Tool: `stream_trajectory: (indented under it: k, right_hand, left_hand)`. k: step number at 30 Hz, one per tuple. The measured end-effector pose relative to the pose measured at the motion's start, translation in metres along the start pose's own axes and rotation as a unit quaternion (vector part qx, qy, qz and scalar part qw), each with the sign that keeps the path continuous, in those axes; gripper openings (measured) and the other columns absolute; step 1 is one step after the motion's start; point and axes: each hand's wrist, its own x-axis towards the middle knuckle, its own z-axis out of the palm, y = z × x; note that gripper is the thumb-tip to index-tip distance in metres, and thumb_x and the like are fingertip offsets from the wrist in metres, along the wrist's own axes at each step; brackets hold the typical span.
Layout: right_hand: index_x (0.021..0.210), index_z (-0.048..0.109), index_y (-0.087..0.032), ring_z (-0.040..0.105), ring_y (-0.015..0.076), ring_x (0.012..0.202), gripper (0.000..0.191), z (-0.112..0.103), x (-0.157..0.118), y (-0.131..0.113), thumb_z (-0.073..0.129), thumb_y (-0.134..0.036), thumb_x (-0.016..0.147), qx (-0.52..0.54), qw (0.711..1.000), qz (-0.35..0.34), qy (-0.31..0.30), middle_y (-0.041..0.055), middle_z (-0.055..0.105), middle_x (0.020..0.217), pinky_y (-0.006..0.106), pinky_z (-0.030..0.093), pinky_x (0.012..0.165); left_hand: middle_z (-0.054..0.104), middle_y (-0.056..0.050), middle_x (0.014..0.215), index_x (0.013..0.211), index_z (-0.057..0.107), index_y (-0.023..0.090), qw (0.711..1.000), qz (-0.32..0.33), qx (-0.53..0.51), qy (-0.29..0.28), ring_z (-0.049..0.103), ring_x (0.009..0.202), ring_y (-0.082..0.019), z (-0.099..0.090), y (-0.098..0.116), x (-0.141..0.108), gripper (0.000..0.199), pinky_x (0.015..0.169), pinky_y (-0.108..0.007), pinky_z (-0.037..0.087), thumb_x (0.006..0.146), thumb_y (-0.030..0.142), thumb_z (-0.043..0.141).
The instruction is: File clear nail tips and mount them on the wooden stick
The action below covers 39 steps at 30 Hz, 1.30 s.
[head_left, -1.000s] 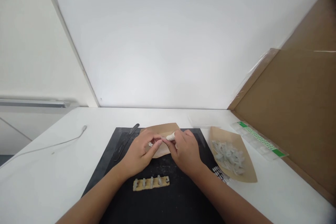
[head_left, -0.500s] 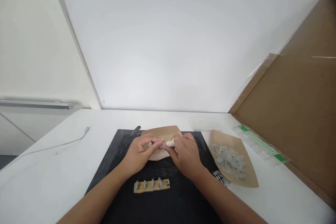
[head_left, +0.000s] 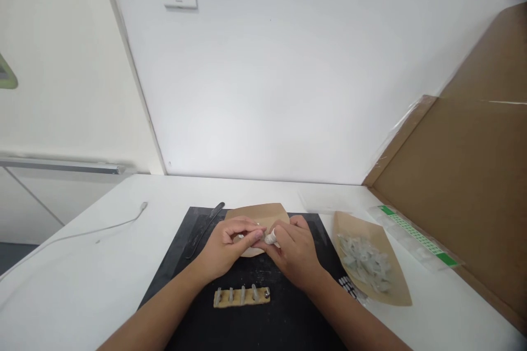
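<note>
Over a brown paper sheet (head_left: 269, 211) on the black mat (head_left: 247, 329), my two hands meet at the fingertips. My left hand (head_left: 228, 241) pinches something too small to make out between thumb and index finger. One finger of my right hand (head_left: 294, 247) has a white wrap (head_left: 271, 237) at its tip; this hand is closed, its thumb reaching toward my left fingertips, and what it holds is hidden. Nearer to me lies a tan strip (head_left: 241, 297) carrying several translucent pieces and a small shiny metal part at its right end.
Black tweezers (head_left: 206, 230) lie at the mat's upper left. On the right are a brown paper (head_left: 397, 279) with a pile of translucent pieces (head_left: 364, 263), small white pieces (head_left: 348, 287) and a green-and-clear strip (head_left: 418, 236). A white cable (head_left: 102, 227) runs across the left.
The whole view has shifted, so the table items appear slightly lower and further right. My right fingers have turned slightly, with the white wrap tilted more upright. Both hands stay together.
</note>
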Motion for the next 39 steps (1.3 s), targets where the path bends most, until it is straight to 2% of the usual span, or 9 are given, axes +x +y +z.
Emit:
stream_trajectory:
  k: [5,10,17,20,22,25,29,35,39]
  right_hand:
    - [0.072,0.044,-0.022,0.043,0.0133,0.056,0.037,0.000,0.000,0.000,0.065,-0.033,0.100,-0.010,1.000,0.012,0.010,-0.0046,0.055,0.062,0.034,0.029,0.067]
    - [0.072,0.047,-0.022,0.047,0.0134,0.056,0.037,-0.001,0.000,0.001,0.066,-0.037,0.099,0.003,1.000,0.020,-0.002,-0.0038,0.059,0.063,0.034,0.031,0.067]
    - [0.091,0.059,-0.021,0.063,0.0181,0.068,0.031,-0.005,0.002,0.002,0.073,-0.048,0.093,0.068,0.995,0.071,0.018,-0.0008,0.071,0.076,0.035,0.041,0.074]
    - [0.111,0.059,-0.021,0.069,0.0201,0.076,0.035,-0.007,0.002,0.001,0.074,-0.047,0.093,0.077,0.995,0.055,0.029,0.0008,0.075,0.085,0.037,0.044,0.078]
    - [0.116,0.058,-0.021,0.071,0.0215,0.081,0.036,-0.006,0.002,0.001,0.073,-0.045,0.094,0.064,0.997,0.037,0.035,0.0029,0.077,0.091,0.039,0.044,0.081]
    - [0.116,0.058,-0.020,0.072,0.0238,0.086,0.035,-0.005,0.000,0.002,0.072,-0.045,0.095,0.044,0.998,0.022,0.044,0.0064,0.077,0.098,0.041,0.043,0.084]
    - [0.117,0.057,-0.020,0.072,0.0236,0.083,0.036,-0.005,0.000,0.002,0.071,-0.044,0.096,0.043,0.998,0.010,0.049,0.0067,0.077,0.097,0.042,0.043,0.084]
    - [0.098,0.056,-0.021,0.070,0.0188,0.078,0.022,-0.009,0.003,-0.002,0.077,-0.025,0.092,0.058,0.998,-0.006,0.030,0.0029,0.075,0.093,0.040,0.040,0.083]
    - [0.102,0.056,-0.020,0.068,0.0186,0.079,0.023,-0.015,0.007,0.000,0.076,-0.023,0.091,0.060,0.998,-0.029,0.010,0.0038,0.075,0.093,0.039,0.039,0.083]
  left_hand:
    - [0.081,-0.006,0.100,0.096,0.086,0.026,1.000,-0.023,-0.008,0.017,0.074,0.096,-0.026,0.001,-0.002,0.000,0.017,0.090,-0.038,0.058,0.086,0.039,0.080]
    - [0.082,-0.007,0.096,0.095,0.085,0.024,0.998,-0.053,-0.011,0.016,0.074,0.089,-0.025,0.001,-0.004,0.000,0.021,0.083,-0.037,0.058,0.084,0.041,0.081]
    - [0.080,-0.007,0.084,0.095,0.085,0.021,0.997,-0.078,-0.017,0.012,0.071,0.077,-0.024,0.001,-0.007,0.000,0.030,0.071,-0.034,0.056,0.082,0.047,0.080]
    - [0.079,-0.006,0.079,0.095,0.085,0.020,0.996,-0.085,-0.024,0.005,0.068,0.070,-0.021,0.002,-0.009,0.000,0.031,0.065,-0.030,0.052,0.081,0.047,0.081]
    - [0.077,-0.007,0.077,0.095,0.085,0.018,0.995,-0.091,-0.031,0.000,0.066,0.066,-0.019,0.002,-0.010,0.000,0.032,0.061,-0.028,0.050,0.082,0.047,0.081]
    - [0.076,-0.007,0.076,0.097,0.084,0.016,0.995,-0.096,-0.042,-0.004,0.064,0.064,-0.017,0.003,-0.011,0.001,0.033,0.059,-0.027,0.047,0.082,0.046,0.081]
    - [0.074,-0.005,0.072,0.097,0.083,0.016,0.994,-0.095,-0.045,-0.006,0.059,0.060,-0.014,0.002,-0.009,0.001,0.032,0.057,-0.024,0.043,0.082,0.044,0.082]
    - [0.072,-0.004,0.069,0.092,0.081,0.015,0.994,-0.097,-0.043,-0.002,0.056,0.059,-0.013,0.002,-0.006,0.001,0.033,0.056,-0.023,0.039,0.079,0.046,0.084]
    - [0.069,-0.002,0.067,0.088,0.081,0.015,0.994,-0.100,-0.045,-0.006,0.050,0.057,-0.010,0.001,-0.003,0.002,0.032,0.055,-0.022,0.035,0.078,0.045,0.085]
